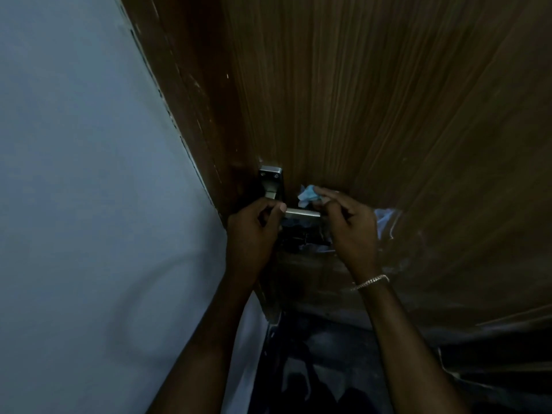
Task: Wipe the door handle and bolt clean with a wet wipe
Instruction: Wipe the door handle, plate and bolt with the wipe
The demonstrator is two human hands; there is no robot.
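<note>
Your right wrist carries a thin silver chain bracelet (370,282). Your left hand (254,227) is curled closed around the near end of the brushed-metal lever door handle (301,213), whose long axis runs horizontally, free end pointing right. Your right hand (351,224) pinches a crumpled pale-blue wet wipe (307,197) at that free end. Beyond, the metal backplate (271,174) sits on the brown wood-grain door (373,100).

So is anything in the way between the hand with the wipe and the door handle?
Nothing visible. The right hand holds the crumpled wet wipe right at the far end of the metal handle bar. The left hand grips the bar's other end, near the plate, leaving the middle bare.
</note>
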